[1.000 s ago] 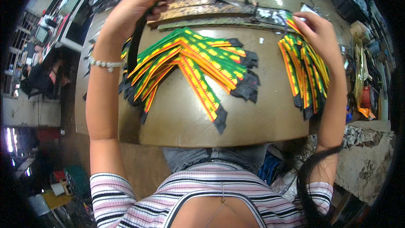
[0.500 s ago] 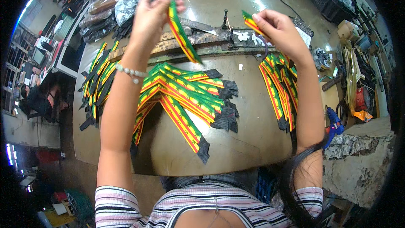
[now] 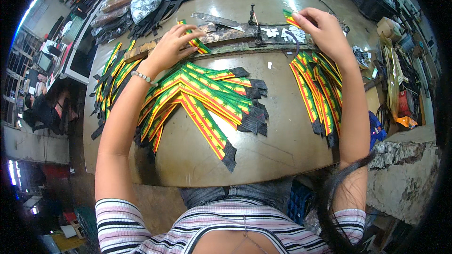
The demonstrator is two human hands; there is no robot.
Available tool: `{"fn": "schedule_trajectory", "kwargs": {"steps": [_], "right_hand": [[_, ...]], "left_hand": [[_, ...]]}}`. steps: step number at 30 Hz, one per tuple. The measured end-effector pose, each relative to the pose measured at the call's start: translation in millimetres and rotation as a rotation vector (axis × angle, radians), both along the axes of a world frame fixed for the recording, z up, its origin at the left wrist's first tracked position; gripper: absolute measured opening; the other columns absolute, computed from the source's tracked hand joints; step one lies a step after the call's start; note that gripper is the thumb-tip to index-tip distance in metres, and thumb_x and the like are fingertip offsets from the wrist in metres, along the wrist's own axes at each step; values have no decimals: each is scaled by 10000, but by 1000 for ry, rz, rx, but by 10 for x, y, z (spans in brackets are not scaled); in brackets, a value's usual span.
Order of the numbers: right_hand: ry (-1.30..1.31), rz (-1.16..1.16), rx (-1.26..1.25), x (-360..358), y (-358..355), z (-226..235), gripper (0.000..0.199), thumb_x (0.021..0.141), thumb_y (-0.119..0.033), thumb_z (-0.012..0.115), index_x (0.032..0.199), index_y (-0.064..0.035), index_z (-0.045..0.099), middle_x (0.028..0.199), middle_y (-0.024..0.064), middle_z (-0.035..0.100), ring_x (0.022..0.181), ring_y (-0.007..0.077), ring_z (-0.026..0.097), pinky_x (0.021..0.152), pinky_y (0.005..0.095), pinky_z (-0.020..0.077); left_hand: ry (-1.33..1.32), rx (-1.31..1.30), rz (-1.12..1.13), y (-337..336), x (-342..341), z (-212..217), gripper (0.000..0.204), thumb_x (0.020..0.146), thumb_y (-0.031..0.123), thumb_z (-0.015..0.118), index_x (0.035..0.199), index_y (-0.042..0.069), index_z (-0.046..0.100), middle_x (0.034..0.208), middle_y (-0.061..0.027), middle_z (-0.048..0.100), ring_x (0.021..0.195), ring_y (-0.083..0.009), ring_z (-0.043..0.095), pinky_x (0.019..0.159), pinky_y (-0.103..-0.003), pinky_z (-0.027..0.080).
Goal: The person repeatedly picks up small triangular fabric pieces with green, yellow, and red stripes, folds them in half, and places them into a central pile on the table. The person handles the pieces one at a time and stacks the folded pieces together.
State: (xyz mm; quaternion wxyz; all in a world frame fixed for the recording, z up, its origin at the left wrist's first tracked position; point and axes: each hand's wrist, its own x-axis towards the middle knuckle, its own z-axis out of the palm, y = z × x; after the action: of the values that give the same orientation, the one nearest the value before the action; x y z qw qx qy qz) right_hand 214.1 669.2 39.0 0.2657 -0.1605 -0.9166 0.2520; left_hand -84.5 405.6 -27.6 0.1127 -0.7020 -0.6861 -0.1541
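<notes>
My left hand [image 3: 170, 49] is curled over a green, yellow and red patterned strap [image 3: 201, 47] at the long wooden bar. Parts of this strap show on both sides of the fingers. My right hand [image 3: 322, 30] pinches the end of another strap [image 3: 290, 19] between thumb and fingers, above the bar's right end; its remainder is hidden. Below and between the hands lies a pile of matching V-shaped straps [image 3: 207, 91] with black webbing ends. More matching straps lie in a right bundle [image 3: 314, 89] and a left bundle [image 3: 110, 77].
The worn bar [image 3: 226, 37] crosses the table [image 3: 273, 146], bearing upright bolts [image 3: 252, 14] and white scraps [image 3: 285, 34]. Black straps [image 3: 176, 0] and plastic-wrapped bundles [image 3: 122, 0] lie at the far left. A blue glue gun [image 3: 376, 129] sits beyond my right forearm.
My left hand has come down and nearer with its strap, from the air to the bar. My right hand has shifted slightly right, still holding its strap.
</notes>
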Motion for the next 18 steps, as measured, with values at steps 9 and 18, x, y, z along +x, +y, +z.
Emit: {"fn": "schedule_trajectory", "kwargs": {"steps": [9,18], "right_hand": [[-124,64,-137,-704,427,-441,342,930,-289,588,1019,26,686,791,153,687,706,238,631,705,372,499],[-50,135,-765,-938,371,-987,301,943,-316,637,940,-15,658,746,1,632,569,56,522,513,212,424]], "left_hand": [[-606,-6,24,608,176,364,349,959,288,615,1137,-11,632,879,-25,627,847,-86,576,762,-238,465],[-1529,-73,131,1265,503,-39,289,916,171,675,1100,-49,645,962,-79,692,753,-103,653,677,-214,527]]}}
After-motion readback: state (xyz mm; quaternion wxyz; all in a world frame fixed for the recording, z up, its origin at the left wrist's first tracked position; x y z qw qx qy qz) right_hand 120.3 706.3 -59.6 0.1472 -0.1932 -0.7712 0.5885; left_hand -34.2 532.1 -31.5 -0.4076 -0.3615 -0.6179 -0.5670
